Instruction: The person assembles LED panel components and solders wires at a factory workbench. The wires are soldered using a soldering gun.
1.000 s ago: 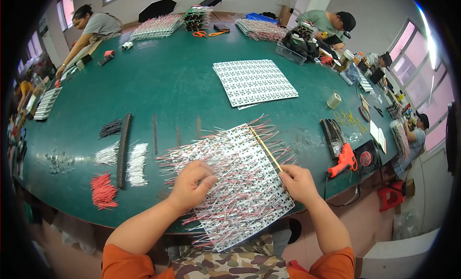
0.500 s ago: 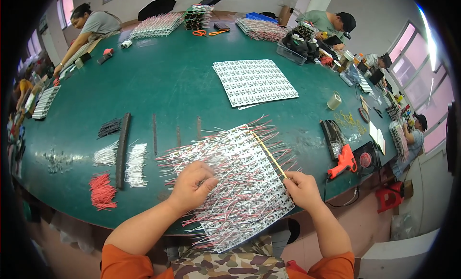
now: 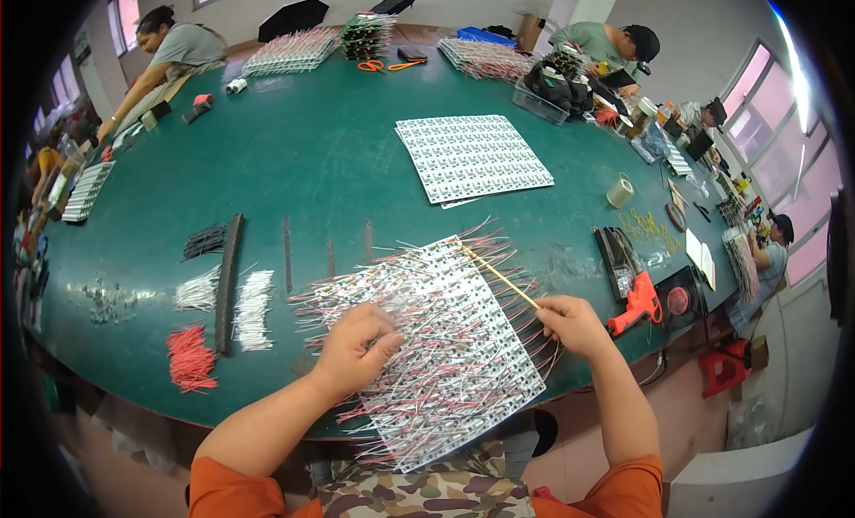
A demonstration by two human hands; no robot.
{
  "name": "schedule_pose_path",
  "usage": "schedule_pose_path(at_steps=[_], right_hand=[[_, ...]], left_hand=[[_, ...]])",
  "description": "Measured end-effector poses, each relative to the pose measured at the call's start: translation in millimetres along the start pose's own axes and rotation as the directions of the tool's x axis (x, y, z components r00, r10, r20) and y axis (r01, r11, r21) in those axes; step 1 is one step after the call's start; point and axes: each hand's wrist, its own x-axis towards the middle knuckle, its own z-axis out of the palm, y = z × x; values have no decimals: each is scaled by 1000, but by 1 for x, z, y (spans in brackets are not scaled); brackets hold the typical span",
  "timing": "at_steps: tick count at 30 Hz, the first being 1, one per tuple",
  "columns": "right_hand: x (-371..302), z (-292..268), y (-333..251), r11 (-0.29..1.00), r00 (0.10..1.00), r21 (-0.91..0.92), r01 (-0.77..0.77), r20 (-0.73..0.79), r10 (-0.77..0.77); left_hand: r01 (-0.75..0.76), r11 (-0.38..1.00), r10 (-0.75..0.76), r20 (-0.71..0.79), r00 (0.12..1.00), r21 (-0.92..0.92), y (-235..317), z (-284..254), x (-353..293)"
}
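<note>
A white circuit-board panel (image 3: 500, 368) lies tilted at the table's near edge, its surface bristling with red and white wires (image 3: 419, 353). My right hand (image 3: 575, 326) pinches the near end of a thin yellow stick (image 3: 501, 279) at the panel's right side. The stick slants across to the panel's far edge, where its tip meets the wires there. On the left part of the panel rests my left hand (image 3: 360, 347), fingers curled and thumb bent in. Whatever lies beneath those fingers is hidden.
Sorted black, white and red wire piles (image 3: 191, 356) lie at the left by a dark bar (image 3: 229, 286). Flat white panels (image 3: 476, 157) are stacked farther back. A red glue gun (image 3: 638, 302) and a tape roll (image 3: 620, 192) sit at right. Several people work around the green table (image 3: 294, 153).
My right hand has moved slightly up and right, swinging the stick's near end outward from the panel's right edge. My left hand has barely moved.
</note>
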Motion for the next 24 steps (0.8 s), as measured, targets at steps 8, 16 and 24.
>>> schedule_pose_path(at_steps=[8, 16, 24], right_hand=[[-3, 20, 6, 998, 998, 30, 46, -51, -45], [-12, 37, -14, 994, 995, -63, 95, -32, -97], [-9, 50, -4, 989, 984, -2, 150, -100, -150]], left_hand=[[-19, 999, 19, 1, 1000, 25, 1, 0, 0], [-31, 999, 31, 0, 1000, 37, 0, -1, 0], [-29, 999, 29, 5, 1000, 35, 2, -1, 1]])
